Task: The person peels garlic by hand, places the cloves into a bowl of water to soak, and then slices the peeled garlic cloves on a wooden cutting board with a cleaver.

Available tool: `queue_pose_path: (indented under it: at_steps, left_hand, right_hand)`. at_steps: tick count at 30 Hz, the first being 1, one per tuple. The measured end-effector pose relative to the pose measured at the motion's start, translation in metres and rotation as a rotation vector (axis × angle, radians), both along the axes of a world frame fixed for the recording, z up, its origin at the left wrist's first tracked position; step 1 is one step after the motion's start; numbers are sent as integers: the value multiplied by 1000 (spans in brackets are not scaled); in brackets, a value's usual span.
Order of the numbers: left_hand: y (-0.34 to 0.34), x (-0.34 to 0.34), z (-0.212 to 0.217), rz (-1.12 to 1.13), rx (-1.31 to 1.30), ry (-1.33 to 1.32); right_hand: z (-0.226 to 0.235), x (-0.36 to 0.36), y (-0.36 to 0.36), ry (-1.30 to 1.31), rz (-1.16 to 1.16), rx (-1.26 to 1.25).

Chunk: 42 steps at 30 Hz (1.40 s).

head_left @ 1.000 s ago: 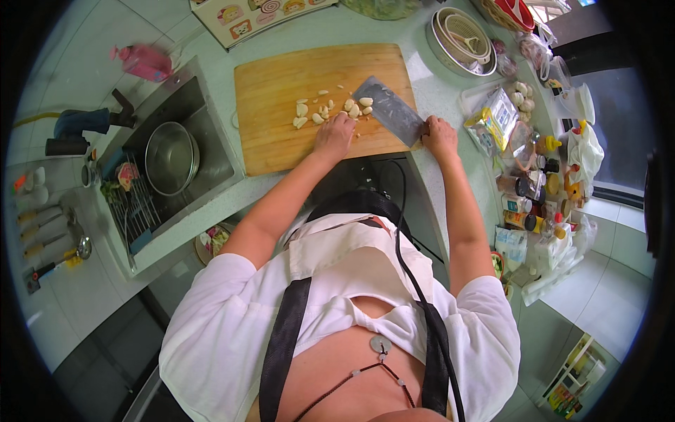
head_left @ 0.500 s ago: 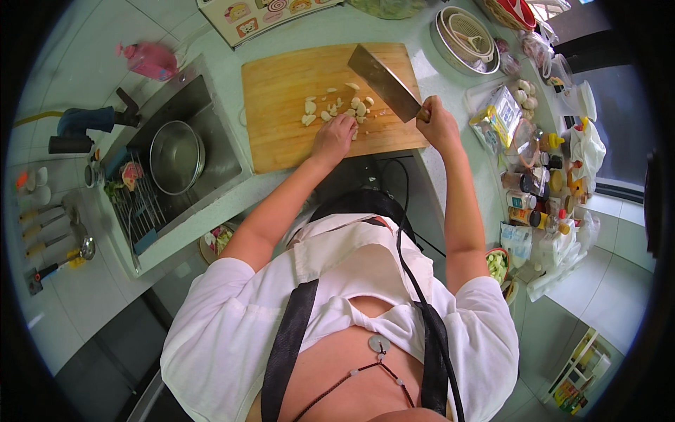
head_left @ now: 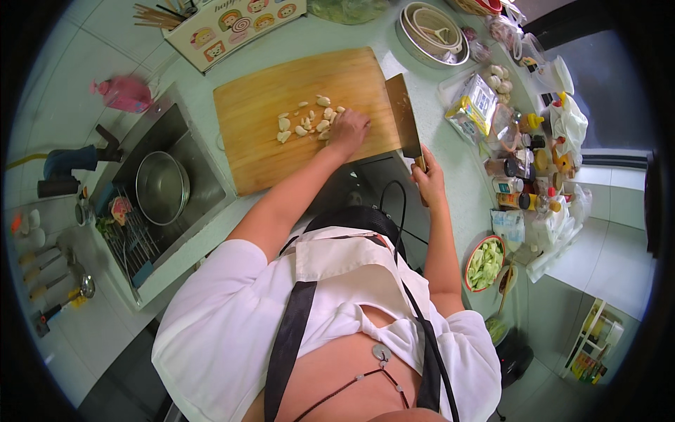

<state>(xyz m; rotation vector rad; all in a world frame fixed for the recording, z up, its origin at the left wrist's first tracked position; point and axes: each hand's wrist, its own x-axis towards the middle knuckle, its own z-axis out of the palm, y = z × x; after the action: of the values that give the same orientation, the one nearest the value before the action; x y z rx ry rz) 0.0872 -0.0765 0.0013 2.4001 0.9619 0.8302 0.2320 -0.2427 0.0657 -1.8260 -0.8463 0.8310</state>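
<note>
Fingers of the left hand (head_left: 348, 130) curl down onto the garlic (head_left: 307, 122), the tips pressed against the right end of the pile, so the hand is bunched rather than flat. Whether any piece is pinched between them cannot be told. The right hand (head_left: 429, 179) is wrapped tight round the handle of the cleaver (head_left: 405, 116), whose broad blade points away from the person and lies along the right edge of the board (head_left: 267, 151), just right of the left hand and apart from the pile.

The garlic is a loose scatter of pale, cream-coloured chunks, uneven in size and shape, some rounded like whole peeled cloves and others smaller bits. It sits at the middle of the board, slightly toward its far side, spreading left from the left hand's fingertips.

The board is light wood, rectangular and set at a slant on a pale green counter (head_left: 330, 39). To its left lies a sink (head_left: 204, 186) holding a steel bowl (head_left: 162, 187). Far right of the board stands a round steel tin (head_left: 432, 27), and further right a crowd of bottles (head_left: 517, 176) and packets. Nearer on the right a bowl of sliced green vegetable (head_left: 485, 264) sits at the counter's edge. A box with cartoon figures (head_left: 235, 21) stands beyond the board.
</note>
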Motion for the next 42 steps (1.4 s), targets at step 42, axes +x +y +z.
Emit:
queue_pose_path:
  at_steps: [42]
  left_hand:
    - [-3,-61,-6,115,148,179]
  right_hand:
    - [-32,-37,-12,-961,286,-146]
